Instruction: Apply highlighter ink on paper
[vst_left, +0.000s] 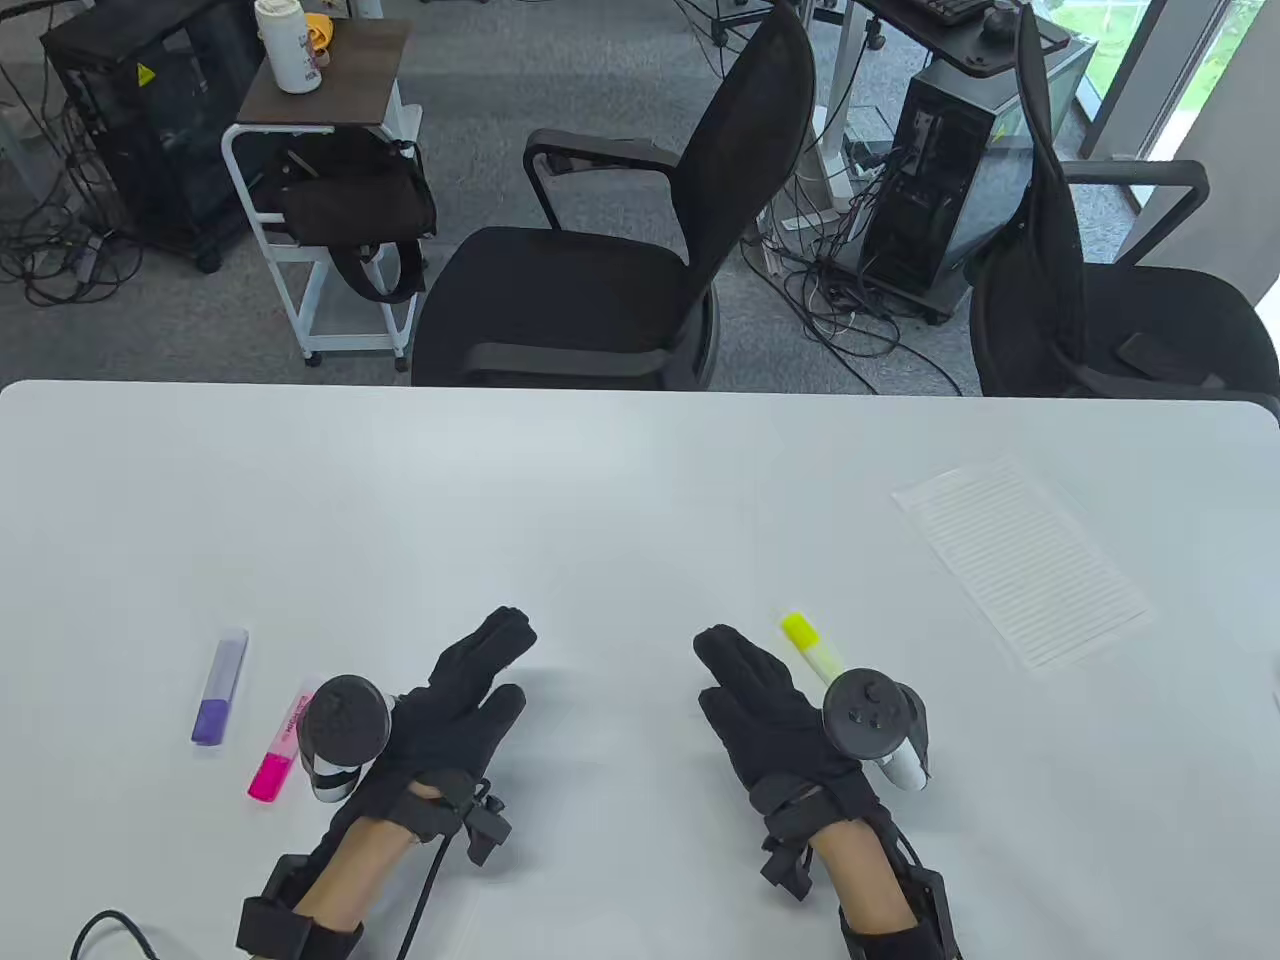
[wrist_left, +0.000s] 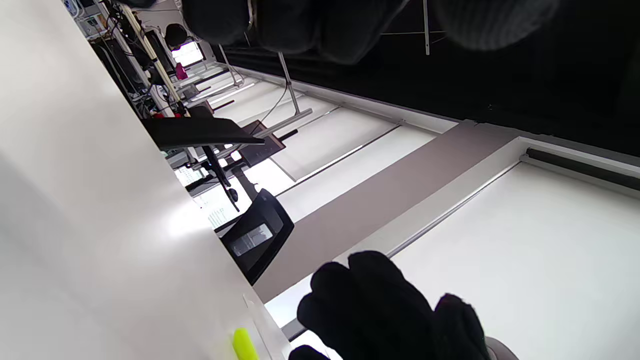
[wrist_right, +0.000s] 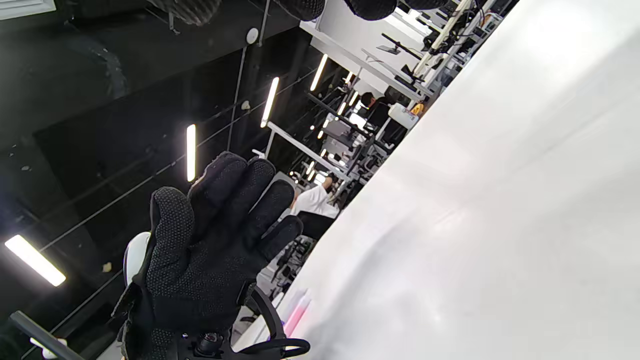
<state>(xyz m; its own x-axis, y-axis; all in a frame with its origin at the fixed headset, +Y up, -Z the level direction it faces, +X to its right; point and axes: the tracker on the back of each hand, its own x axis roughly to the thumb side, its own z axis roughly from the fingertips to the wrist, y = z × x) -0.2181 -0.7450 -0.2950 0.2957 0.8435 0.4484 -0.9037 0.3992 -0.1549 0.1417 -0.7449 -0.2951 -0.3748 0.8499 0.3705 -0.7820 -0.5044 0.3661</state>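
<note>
White tabletop (vst_left: 620, 500) fills the table view, and both gloved hands rest on edge near its front, palms facing each other, fingers straight and holding nothing. The left hand (vst_left: 455, 705) sits just right of a pink highlighter (vst_left: 280, 748), with a purple highlighter (vst_left: 220, 687) further left. The right hand (vst_left: 770, 715) lies just beside a yellow highlighter (vst_left: 812, 647), partly hidden behind its tracker. The lined paper (vst_left: 1022, 560) lies well apart, toward the far right. From the left wrist view, turned on its side, the right hand (wrist_left: 385, 312) shows with straight fingers, the yellow highlighter's cap (wrist_left: 245, 345) near it. From the right wrist view, the left hand (wrist_right: 210, 250) stands open-palmed, the pink highlighter (wrist_right: 296, 315) blurred beyond.
</note>
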